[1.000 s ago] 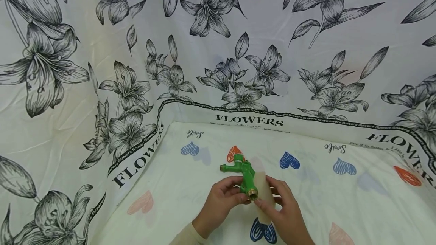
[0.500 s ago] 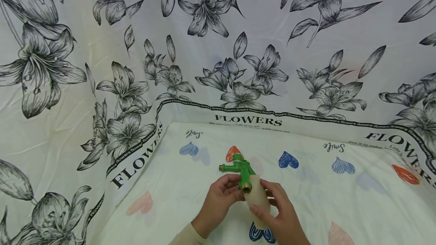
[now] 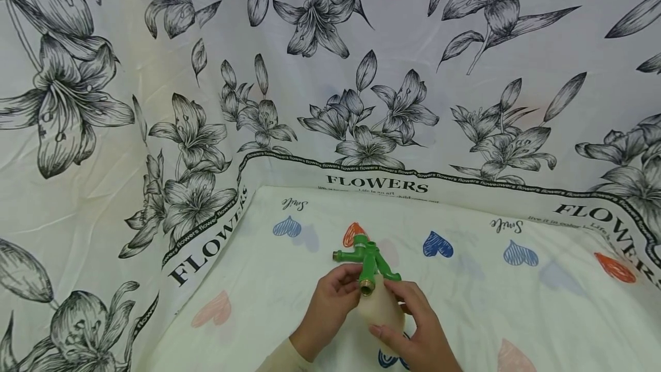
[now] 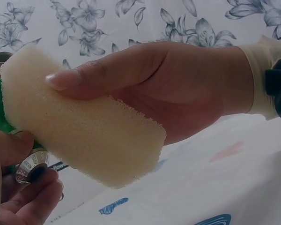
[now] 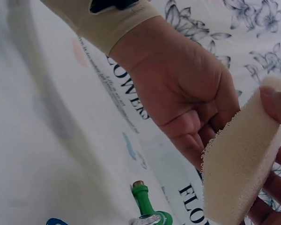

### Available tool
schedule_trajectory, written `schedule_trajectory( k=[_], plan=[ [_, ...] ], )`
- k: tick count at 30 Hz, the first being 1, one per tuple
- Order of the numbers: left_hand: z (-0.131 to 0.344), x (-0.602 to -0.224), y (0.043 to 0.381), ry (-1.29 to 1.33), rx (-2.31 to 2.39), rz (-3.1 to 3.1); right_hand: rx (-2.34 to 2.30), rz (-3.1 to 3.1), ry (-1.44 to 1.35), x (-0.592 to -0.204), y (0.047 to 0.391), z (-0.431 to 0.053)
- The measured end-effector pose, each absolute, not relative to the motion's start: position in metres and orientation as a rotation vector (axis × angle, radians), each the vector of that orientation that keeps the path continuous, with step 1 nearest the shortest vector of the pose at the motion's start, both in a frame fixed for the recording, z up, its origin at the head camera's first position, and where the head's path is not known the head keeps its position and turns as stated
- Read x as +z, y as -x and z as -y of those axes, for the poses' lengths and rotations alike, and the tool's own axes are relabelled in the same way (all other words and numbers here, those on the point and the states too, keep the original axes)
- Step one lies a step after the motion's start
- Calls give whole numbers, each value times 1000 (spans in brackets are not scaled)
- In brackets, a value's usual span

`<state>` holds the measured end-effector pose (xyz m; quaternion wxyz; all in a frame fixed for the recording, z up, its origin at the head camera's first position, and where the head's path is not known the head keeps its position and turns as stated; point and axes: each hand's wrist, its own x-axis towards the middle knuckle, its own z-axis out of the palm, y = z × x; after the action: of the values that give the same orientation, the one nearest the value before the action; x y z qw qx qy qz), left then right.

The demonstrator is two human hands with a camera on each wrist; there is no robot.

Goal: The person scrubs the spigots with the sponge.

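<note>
A green garden tap (image 3: 369, 266) with brass-coloured ends is in my left hand (image 3: 329, 307), whose fingers grip it from the left. My right hand (image 3: 420, 329) holds a cream sponge block (image 3: 382, 312) between thumb and fingers. In the head view the sponge lies just below and behind the tap's open brass end. The left wrist view has my right thumb flat on the sponge (image 4: 84, 126), while left fingertips pinch near a silver fitting (image 4: 32, 166) on the tap. Contact between sponge and tap is partly hidden. The right wrist view catches the tap's green end (image 5: 143, 199).
Under both hands spreads a white cloth (image 3: 258, 303) printed with hearts. A hanging fabric (image 3: 444, 125) with black lily drawings encloses the back and left side.
The tap has turned, its brass opening shifting left and a green arm appearing at its right. My right hand and the sponge have moved left and slightly down, the sponge tilting.
</note>
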<state>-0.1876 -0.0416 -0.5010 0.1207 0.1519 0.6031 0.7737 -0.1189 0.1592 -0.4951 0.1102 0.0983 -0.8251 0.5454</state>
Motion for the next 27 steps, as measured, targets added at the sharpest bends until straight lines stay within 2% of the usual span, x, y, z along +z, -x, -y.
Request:
schedule_trajectory(
  k=[9,16,27],
  plan=[
    [42,-496,183,-404,2219,-1766,1522,2387,-245,-496,120,-158],
    [42,-493,180,-570,2150,-1630,1564,2378,-90,-492,127,-168],
    [37,-496,181,-639,2176,-1704,1703,2418,-17,-490,128,-169]
  ],
)
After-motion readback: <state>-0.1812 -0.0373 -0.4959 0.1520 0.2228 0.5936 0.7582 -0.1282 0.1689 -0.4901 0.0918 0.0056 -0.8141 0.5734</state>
